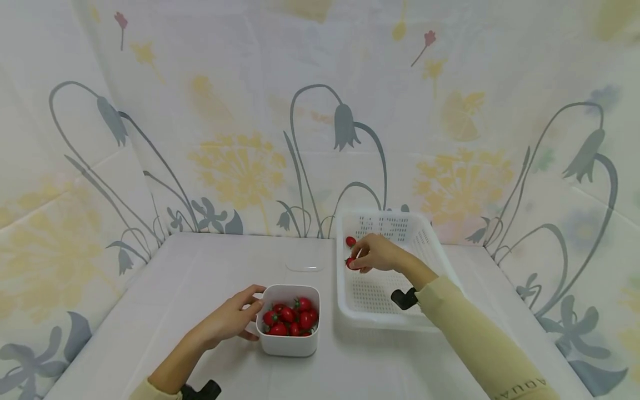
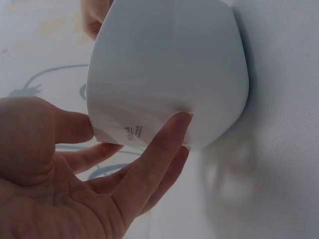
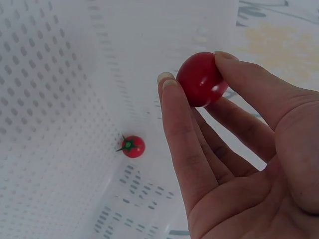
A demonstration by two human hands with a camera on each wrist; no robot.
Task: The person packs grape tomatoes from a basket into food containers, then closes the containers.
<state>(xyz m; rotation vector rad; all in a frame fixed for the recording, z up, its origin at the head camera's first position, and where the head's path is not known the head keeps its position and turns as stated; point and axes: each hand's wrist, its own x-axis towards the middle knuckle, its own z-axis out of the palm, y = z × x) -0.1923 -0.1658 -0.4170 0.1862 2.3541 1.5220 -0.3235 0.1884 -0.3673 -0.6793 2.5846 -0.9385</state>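
Observation:
My right hand [image 1: 377, 254] is over the left side of a white perforated plastic basket [image 1: 400, 320]. Between thumb and fingertips it pinches a red cherry tomato [image 3: 199, 79], clear of the basket floor. Another cherry tomato [image 3: 133, 147], with a green stem top, lies in the basket. On the left, a white square container [image 1: 289, 347] stands on the table, holding several cherry tomatoes [image 1: 287, 314]. My left hand [image 1: 234, 315] rests against the container's left side, its fingers fairly straight and its thumb at an edge in the left wrist view.
A flat transparent piece [image 1: 304, 268], perhaps a lid, lies behind the container. The white-covered table [image 1: 220, 255] extends to the left of it. A flower-printed cloth [image 1: 320, 166] hangs behind and at both sides.

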